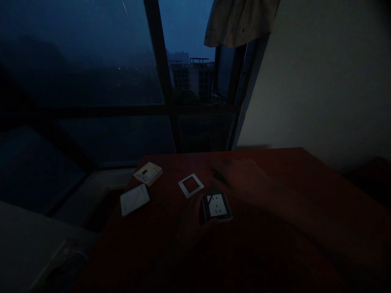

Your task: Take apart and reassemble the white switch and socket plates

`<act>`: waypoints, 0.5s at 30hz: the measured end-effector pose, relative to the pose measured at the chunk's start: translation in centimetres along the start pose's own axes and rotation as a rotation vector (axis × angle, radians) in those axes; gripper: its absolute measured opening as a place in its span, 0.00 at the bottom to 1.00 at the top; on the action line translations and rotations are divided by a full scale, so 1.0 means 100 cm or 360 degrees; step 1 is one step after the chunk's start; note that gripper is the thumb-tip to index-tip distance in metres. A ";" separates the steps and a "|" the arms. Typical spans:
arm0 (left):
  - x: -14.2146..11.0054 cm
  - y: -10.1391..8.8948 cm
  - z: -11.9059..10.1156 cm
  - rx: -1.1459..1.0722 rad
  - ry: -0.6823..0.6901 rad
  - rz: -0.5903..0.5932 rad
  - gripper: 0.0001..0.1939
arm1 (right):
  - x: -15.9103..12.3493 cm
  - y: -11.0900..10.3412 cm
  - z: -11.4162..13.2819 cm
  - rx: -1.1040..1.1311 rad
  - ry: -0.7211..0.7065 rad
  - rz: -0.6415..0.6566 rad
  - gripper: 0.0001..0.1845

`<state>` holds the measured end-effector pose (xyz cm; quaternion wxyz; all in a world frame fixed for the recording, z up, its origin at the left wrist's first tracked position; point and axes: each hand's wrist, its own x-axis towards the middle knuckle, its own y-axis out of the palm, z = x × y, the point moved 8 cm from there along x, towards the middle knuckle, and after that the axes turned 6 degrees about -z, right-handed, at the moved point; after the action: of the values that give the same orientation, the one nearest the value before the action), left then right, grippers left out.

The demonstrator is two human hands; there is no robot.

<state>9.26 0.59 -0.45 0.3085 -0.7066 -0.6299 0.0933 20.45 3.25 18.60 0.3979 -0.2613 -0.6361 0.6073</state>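
A wall socket (217,205) with a white face and a dark surround is tilted up over the table. My left hand (194,215) grips it by its left side and lower edge, fingers closed around it. Just above the socket is my right hand (238,177), its fingers curled around what looks like a green-handled screwdriver (214,189). From there a thin dark line slants down over the socket's upper left part; dim light hides where its tip rests. Beyond my left hand lies a white square frame (182,188) flat on the table.
The reddish table (262,240) meets a window (91,81) and a pale wall (320,81). At its left edge lie a white flat box or plate (135,199) and a cream square box (148,173). A curtain (240,22) hangs above.
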 end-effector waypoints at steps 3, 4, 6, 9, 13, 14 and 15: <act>0.000 -0.001 0.001 0.0035 -0.0003 -0.0031 0.41 | -0.002 -0.001 0.009 0.0278 -0.0148 0.0035 0.17; 0.000 -0.001 0.001 0.0039 0.0004 -0.0033 0.41 | -0.002 -0.002 0.009 0.0313 -0.0155 0.0039 0.18; 0.000 0.000 0.000 0.0038 0.0024 -0.0015 0.41 | -0.001 -0.002 0.006 0.0202 -0.0082 0.0026 0.18; 0.001 0.000 -0.001 0.0037 0.0020 0.0007 0.40 | 0.000 0.000 -0.002 -0.0084 0.0064 0.0021 0.22; 0.000 0.000 0.001 0.0061 -0.0012 0.0005 0.41 | 0.000 0.001 0.003 0.0137 -0.0053 0.0022 0.17; 0.000 0.000 0.001 0.0069 -0.0010 -0.0005 0.41 | -0.001 0.001 0.005 0.0223 -0.0077 0.0016 0.20; 0.000 -0.001 0.000 0.0073 -0.0005 -0.0009 0.41 | -0.001 0.000 0.004 0.0269 -0.0077 0.0005 0.22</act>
<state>9.22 0.59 -0.37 0.3239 -0.6975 -0.6301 0.1079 20.13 2.93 18.58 0.4021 -0.2132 -0.5916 0.6655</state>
